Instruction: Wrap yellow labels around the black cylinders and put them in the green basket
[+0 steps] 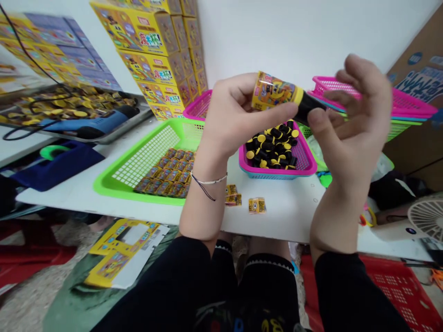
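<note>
My left hand (pixel 231 115) grips a small yellow printed tube (pixel 275 92) with a black end, held up over the table. Close to that black end, my right hand (pixel 353 120) has its thumb and fingertips on it while the other fingers spread wide. Below the hands, a pink basket (pixel 304 168) on a blue one holds several black and yellow caps (pixel 272 145). A green tray (pixel 138 157) on the left holds rows of wrapped tubes (pixel 169 173).
A few small yellow packets (pixel 256 205) lie on the white table (pixel 294 212). Stacked yellow boxes (pixel 155 50) stand at the back left. Empty pink and green baskets (pixel 404 108) are stacked right. A fan (pixel 427 216) and a red crate (pixel 408 295) sit lower right.
</note>
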A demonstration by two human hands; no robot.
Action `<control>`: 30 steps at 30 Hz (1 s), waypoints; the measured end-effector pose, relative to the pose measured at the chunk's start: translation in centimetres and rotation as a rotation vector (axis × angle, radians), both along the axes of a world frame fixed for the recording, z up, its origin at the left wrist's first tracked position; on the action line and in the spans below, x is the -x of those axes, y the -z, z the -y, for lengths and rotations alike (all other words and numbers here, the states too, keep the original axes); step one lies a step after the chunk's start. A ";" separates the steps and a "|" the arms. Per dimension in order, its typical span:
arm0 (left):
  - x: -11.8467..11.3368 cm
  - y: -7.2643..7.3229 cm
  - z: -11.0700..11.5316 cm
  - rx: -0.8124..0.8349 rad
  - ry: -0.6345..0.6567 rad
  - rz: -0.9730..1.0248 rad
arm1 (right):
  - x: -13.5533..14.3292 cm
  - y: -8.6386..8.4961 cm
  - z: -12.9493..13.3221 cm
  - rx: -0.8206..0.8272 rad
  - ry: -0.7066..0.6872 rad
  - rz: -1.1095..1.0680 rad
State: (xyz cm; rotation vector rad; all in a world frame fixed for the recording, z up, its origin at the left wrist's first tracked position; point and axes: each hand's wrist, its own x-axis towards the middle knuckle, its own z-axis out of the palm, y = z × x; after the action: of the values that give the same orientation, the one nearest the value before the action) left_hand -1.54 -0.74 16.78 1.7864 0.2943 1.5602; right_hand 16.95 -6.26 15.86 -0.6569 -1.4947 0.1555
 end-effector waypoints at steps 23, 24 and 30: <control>0.3 0.3 -0.9 -0.054 0.173 -0.008 | 0.4 0.0 0.1 0.074 -0.198 -0.065; 0.3 0.3 -0.9 -0.051 0.177 -0.019 | 0.4 0.0 0.1 0.076 -0.200 -0.059; 0.2 0.3 -0.8 -0.033 0.152 -0.060 | 0.4 0.0 0.0 0.001 -0.119 -0.033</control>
State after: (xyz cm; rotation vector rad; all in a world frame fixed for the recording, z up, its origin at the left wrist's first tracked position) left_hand -1.75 0.03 16.45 1.8389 0.1580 1.4136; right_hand 16.54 -6.28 15.84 -0.5641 -1.5020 0.2576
